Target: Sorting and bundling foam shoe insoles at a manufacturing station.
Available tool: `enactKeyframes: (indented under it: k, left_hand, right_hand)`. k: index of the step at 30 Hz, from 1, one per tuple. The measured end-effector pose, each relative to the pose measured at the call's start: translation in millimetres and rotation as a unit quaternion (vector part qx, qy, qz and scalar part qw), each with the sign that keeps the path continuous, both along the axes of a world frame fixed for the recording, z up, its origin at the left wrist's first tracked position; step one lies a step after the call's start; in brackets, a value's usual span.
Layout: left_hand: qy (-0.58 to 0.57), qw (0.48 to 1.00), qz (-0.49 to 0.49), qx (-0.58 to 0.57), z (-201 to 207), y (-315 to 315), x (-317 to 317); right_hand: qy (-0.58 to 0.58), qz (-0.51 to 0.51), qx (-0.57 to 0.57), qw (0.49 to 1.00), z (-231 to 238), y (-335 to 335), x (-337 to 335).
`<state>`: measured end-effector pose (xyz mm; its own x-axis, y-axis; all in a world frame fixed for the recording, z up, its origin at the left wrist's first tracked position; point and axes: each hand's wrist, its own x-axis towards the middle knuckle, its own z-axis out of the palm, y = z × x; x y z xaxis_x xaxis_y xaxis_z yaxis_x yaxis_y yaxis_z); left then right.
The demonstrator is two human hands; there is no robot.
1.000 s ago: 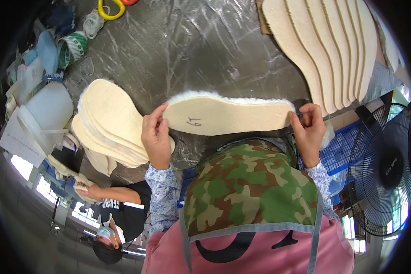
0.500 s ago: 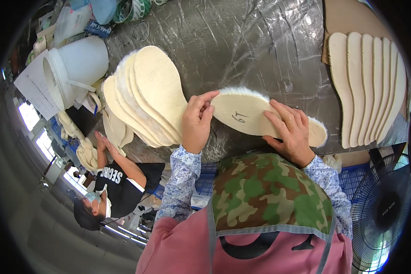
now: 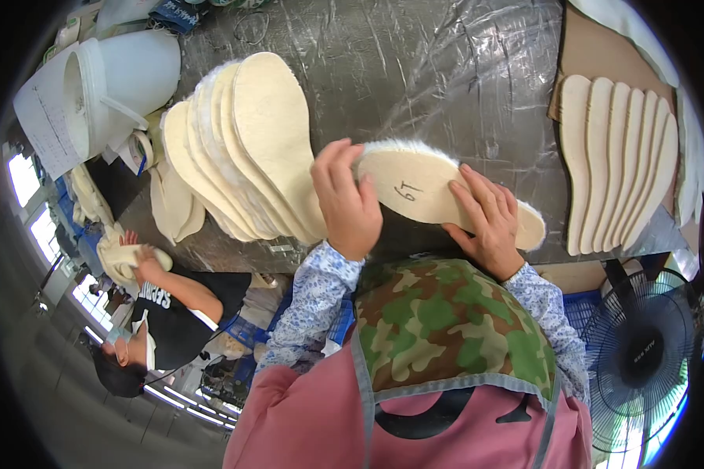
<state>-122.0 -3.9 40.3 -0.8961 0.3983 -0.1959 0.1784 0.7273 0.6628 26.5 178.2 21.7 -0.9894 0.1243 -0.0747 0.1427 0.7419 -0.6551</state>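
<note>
Insole [image 3: 399,184] partly hidden by right fingers [image 3: 469,205] gripping it; left fingers [image 3: 339,166]: hold unclear.

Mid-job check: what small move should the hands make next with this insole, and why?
I'd probably firm up the left hand at the wide end of the fleece-edged insole: its fingers are by that edge, though how firmly they grip is unclear, while the right hand holds farther along, fingers across the face.
</note>
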Motion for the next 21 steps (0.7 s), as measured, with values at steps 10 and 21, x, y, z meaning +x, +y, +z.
enactKeyframes:
  k: [10, 21]
  left_hand:
    - [0.136, 0.935, -0.323, -0.061, -45, 10, 26]
    - [0.231, 0.923, -0.307, -0.024, -57, 15, 15]
  right_hand:
    - [-0.060, 0.040, 0.135, 0.988, -7, 13, 39]
    - [-0.041, -0.010, 0.142, 0.989, 4, 34, 72]
